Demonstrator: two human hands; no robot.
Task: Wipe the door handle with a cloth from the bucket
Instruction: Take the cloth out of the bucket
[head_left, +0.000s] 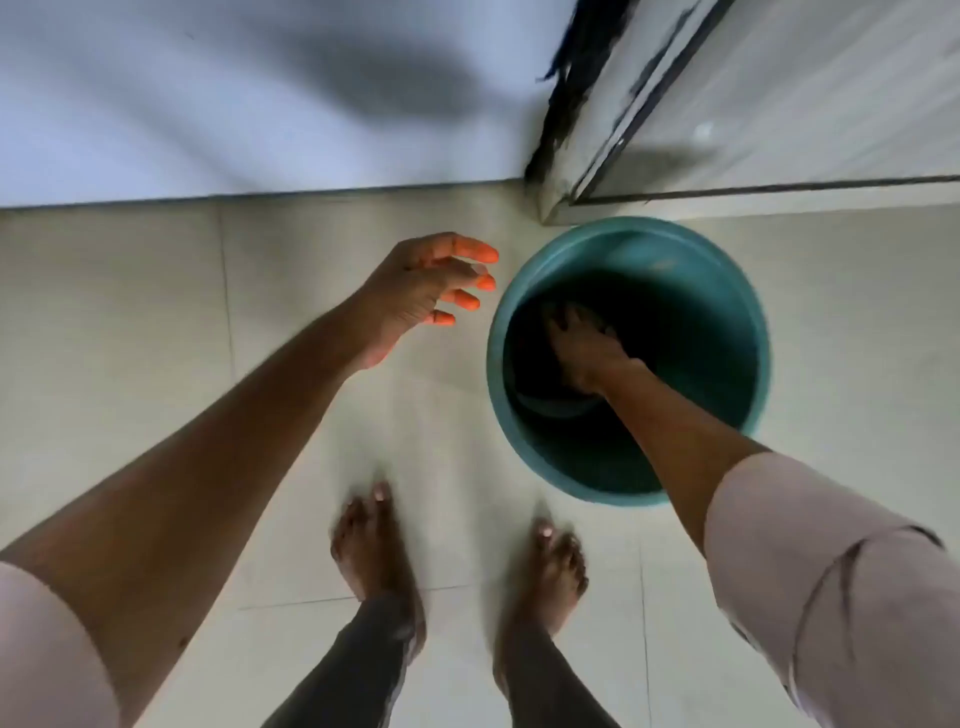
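Note:
A green bucket stands on the tiled floor at the right, below a glass door's corner. My right hand reaches deep inside it, fingers spread over a dark shape at the bottom that may be a cloth; the dim interior and the blur hide whether the fingers grip it. My left hand hovers open just left of the bucket's rim, fingers apart and holding nothing. No door handle is in view.
A glass door with a dark frame rises at the upper right, and a white wall runs across the top. My two bare feet stand on pale floor tiles just below the bucket.

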